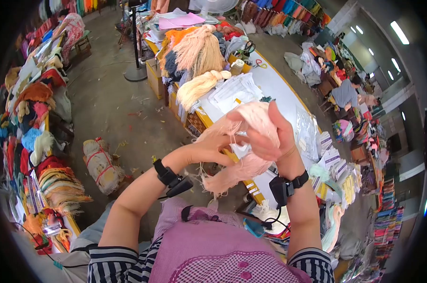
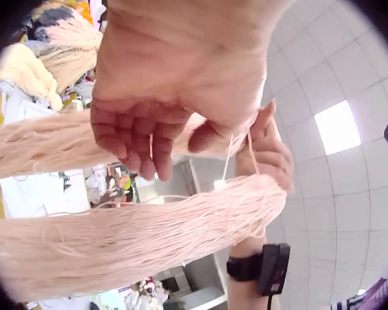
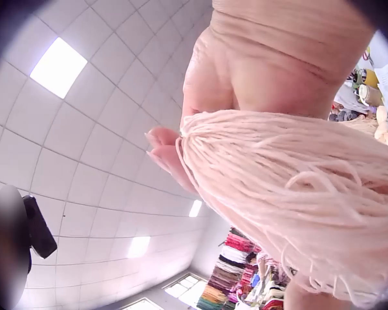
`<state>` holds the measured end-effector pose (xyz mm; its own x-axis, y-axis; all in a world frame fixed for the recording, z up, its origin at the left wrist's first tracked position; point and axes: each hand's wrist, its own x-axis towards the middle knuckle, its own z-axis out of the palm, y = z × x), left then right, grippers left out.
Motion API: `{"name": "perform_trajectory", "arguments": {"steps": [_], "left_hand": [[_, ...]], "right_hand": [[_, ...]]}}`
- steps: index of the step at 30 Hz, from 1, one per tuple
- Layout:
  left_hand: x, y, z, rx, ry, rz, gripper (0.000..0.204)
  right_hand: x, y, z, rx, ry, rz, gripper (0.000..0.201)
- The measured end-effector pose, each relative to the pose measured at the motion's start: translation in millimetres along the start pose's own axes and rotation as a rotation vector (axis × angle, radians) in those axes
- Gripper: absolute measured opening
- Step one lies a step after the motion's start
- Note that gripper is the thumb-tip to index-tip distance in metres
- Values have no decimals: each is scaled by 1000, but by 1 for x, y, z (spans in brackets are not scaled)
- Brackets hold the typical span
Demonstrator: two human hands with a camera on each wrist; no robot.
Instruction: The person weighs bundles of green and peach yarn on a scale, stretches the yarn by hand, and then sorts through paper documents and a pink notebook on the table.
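A looped skein of pale pink yarn (image 1: 257, 118) hangs between both hands, over the near edge of the table. My right hand (image 1: 274, 137) grips it at one bend, the yarn running between thumb and fingers. In the right wrist view the strands of the pink skein (image 3: 291, 161) fan out from the palm. The left hand (image 1: 208, 150) reaches in at the loop from the other side. Its fingers (image 2: 139, 139) hang loosely bent in front of the skein's upper length, and a thin pale tie strand (image 2: 228, 158) runs down beside the thumb.
The white table (image 1: 277, 89) bears papers (image 1: 237, 92), a cream skein (image 1: 201, 87), a heap of peach yarn (image 1: 199, 49) and scissors (image 1: 249, 46). Piles of coloured yarn (image 1: 57, 184) line the left side. A tied bundle (image 1: 101, 165) lies on the floor. A person (image 1: 74, 30) is at the far left.
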<state>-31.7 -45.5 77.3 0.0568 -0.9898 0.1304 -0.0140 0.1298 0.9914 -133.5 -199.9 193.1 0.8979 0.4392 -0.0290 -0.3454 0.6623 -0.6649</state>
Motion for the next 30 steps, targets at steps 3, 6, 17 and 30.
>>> {"name": "perform_trajectory", "arguments": {"steps": [3, 6, 17, 30], "left_hand": [[0, 20, -13, -518, -28, 198, 112], [8, 49, -10, -655, 326, 356, 119], [10, 30, 6, -300, 503, 135, 69], [38, -2, -5, 245, 668, -124, 90]], "right_hand": [[-16, 22, -7, -119, 72, 67, 82], [-22, 41, -36, -291, 100, 72, 54], [-4, 84, -78, -794, 534, -301, 24], [-6, 86, -158, -1186, 502, -559, 63]]}}
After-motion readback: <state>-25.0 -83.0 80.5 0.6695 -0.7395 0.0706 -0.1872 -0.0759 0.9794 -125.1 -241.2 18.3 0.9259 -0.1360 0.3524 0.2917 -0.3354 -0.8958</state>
